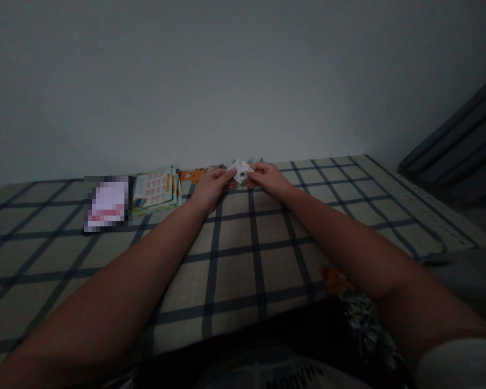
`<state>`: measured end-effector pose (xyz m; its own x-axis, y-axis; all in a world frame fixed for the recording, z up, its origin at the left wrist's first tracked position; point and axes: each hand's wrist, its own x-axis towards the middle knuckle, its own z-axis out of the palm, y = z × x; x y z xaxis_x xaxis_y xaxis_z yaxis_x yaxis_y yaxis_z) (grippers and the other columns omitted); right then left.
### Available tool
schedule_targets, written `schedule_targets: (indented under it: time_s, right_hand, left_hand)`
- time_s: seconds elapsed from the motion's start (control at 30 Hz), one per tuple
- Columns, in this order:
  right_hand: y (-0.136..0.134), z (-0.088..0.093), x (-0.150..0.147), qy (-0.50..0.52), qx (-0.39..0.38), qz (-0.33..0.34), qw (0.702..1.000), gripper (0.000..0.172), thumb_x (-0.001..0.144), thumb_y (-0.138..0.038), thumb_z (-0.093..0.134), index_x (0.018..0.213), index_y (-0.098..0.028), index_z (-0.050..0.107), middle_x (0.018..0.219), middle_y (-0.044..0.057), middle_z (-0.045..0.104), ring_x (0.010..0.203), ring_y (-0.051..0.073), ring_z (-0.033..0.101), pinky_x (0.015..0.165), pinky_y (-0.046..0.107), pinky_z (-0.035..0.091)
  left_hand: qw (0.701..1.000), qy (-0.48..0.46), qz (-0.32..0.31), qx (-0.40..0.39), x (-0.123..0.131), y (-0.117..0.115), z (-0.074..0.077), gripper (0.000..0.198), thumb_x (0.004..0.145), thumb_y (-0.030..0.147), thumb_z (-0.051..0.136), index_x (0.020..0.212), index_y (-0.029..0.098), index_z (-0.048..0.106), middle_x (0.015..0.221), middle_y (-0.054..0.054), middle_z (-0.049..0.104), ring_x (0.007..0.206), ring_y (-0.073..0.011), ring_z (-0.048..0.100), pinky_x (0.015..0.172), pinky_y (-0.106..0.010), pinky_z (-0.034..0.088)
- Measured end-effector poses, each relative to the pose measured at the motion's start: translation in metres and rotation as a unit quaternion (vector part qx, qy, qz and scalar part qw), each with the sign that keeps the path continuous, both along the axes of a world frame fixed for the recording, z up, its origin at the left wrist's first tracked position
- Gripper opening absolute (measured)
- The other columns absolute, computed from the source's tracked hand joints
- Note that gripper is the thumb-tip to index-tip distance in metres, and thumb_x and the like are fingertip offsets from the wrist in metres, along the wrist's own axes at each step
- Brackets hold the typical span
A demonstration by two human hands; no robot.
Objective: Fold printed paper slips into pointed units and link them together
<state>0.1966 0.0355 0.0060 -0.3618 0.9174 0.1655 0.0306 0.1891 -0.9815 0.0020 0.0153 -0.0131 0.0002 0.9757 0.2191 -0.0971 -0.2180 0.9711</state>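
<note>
A small folded piece of printed paper [241, 170], whitish with coloured marks, is held up over the far part of the checked cloth. My left hand [213, 186] pinches its left corner between thumb and fingers. On the opposite side my right hand [268, 179] grips the right corner in the same way. Both forearms stretch forward across the cloth. Behind the paper and my hands, several small items [214, 167] lie near the wall, partly hidden and too dark to name.
A checked cloth [235, 259] with bear prints covers the surface up to a plain wall [243, 81]. To the left lie a stack of printed sheets [154, 186] and a blurred-out device with a lit screen [108, 202]. Crumpled foldings [366, 324] sit by my lap; a dark curtain [461, 140] hangs right.
</note>
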Motion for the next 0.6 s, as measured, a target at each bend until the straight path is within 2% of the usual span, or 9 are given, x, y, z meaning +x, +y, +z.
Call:
schedule_targets:
  time_s: [0.13, 0.4, 0.6]
  right_hand:
    - [0.0023, -0.0022, 0.0003, 0.004, -0.004, 0.001, 1.0, 0.017, 0.092, -0.022, 0.075, 0.08, -0.019, 0.062, 0.071, 0.0, 0.07, 0.066, 0.012, 0.066, 0.069, 0.023, 0.057]
    - [-0.0008, 0.001, -0.0019, -0.002, -0.014, 0.002, 1.0, 0.021, 0.092, -0.016, 0.075, 0.077, -0.019, 0.06, 0.07, -0.001, 0.067, 0.066, 0.012, 0.065, 0.073, 0.025, 0.057]
    - [-0.0022, 0.0023, -0.0022, 0.01, -0.042, 0.023, 0.999, 0.019, 0.094, -0.014, 0.072, 0.078, -0.018, 0.062, 0.07, -0.001, 0.068, 0.065, 0.011, 0.065, 0.068, 0.022, 0.056]
  left_hand:
    - [0.999, 0.013, 0.006, 0.029, -0.0033, 0.0025, -0.0014, 0.047, 0.068, 0.062, 0.091, 0.064, 0.019, 0.072, 0.062, -0.001, 0.064, 0.056, -0.0126, 0.053, 0.058, -0.028, 0.042]
    - [1.0, 0.017, -0.006, 0.007, 0.0016, -0.0023, 0.0018, 0.047, 0.064, 0.062, 0.092, 0.069, 0.019, 0.072, 0.066, -0.002, 0.066, 0.06, -0.0141, 0.057, 0.062, -0.029, 0.048]
    - [0.997, 0.072, 0.011, 0.019, -0.0015, -0.002, -0.0015, 0.042, 0.068, 0.055, 0.09, 0.06, 0.02, 0.068, 0.057, 0.0, 0.059, 0.052, -0.0116, 0.046, 0.053, -0.028, 0.036]
